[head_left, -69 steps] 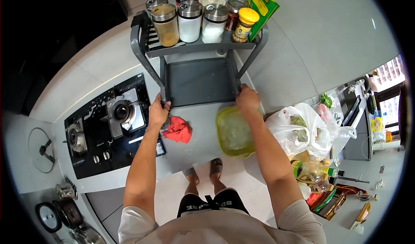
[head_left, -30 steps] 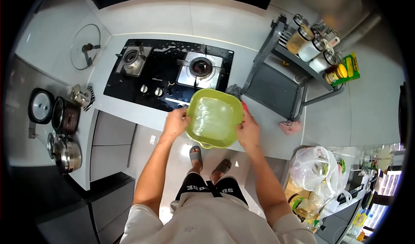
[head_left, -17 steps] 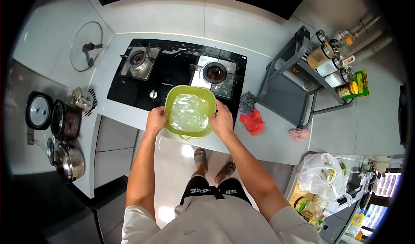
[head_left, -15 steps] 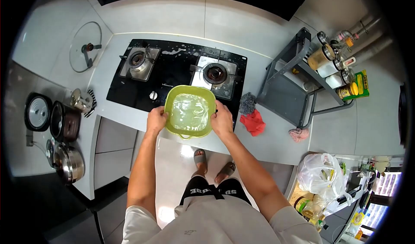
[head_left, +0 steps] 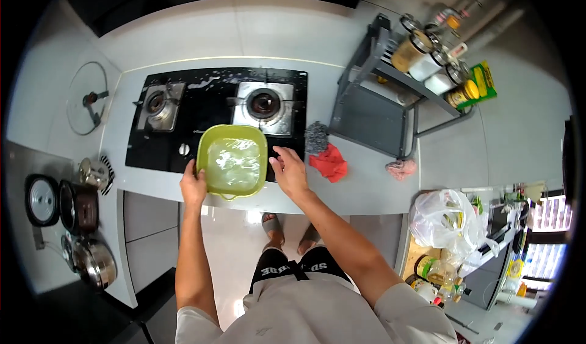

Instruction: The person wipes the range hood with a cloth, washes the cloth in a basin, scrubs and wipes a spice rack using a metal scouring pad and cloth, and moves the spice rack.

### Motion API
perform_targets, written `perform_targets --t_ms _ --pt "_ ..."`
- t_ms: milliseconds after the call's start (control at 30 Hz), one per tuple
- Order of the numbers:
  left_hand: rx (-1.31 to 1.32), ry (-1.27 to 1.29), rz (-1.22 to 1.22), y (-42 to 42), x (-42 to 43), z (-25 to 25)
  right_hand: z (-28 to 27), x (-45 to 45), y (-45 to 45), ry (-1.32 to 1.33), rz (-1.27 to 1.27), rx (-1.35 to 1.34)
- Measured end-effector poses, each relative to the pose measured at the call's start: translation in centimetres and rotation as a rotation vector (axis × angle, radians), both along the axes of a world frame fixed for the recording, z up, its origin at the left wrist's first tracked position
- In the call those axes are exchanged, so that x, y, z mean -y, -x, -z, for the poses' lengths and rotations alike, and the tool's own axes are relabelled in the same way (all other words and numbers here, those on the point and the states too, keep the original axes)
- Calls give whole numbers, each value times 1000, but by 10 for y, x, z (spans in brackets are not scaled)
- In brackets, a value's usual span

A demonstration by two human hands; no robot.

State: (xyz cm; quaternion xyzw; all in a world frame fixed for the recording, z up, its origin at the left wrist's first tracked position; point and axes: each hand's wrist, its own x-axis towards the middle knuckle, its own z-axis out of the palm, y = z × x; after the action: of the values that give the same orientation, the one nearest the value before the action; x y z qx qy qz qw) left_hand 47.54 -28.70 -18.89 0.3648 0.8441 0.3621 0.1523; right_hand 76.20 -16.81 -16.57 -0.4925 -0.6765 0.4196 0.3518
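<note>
My right hand [head_left: 291, 173], fingers parted and holding nothing, is beside a green basin [head_left: 232, 193] over the stove's [head_left: 210, 97] front; my left hand [head_left: 195, 188] touches its rim, grip unclear.

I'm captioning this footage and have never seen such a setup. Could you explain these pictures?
There's no machine: this is a person working bare-handed. One camera worn on the head, looking forward and down, takes every picture, so the arms reach in from the bottom. On the counter are a black stove, a grey scrubber, a red cloth, a pink cloth and a grey rack holding jars. A green basin of clear liquid appears over the stove's front edge. The left hand is at its left rim, whether gripping I can't tell; the right hand is open beside it, not touching.
</note>
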Motion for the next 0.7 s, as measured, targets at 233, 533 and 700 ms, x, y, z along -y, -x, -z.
perform_targets --t_ms 233,533,700 --pt "-367 -252 74 -68 -34 -56 40 -68 -83 -448 219 730" --pt "180 -307 472 -264 -156 -25 35 -57 -145 -256 210 398" --pt "266 -307 505 -296 -211 27 31 -72 -208 -125 329 98"
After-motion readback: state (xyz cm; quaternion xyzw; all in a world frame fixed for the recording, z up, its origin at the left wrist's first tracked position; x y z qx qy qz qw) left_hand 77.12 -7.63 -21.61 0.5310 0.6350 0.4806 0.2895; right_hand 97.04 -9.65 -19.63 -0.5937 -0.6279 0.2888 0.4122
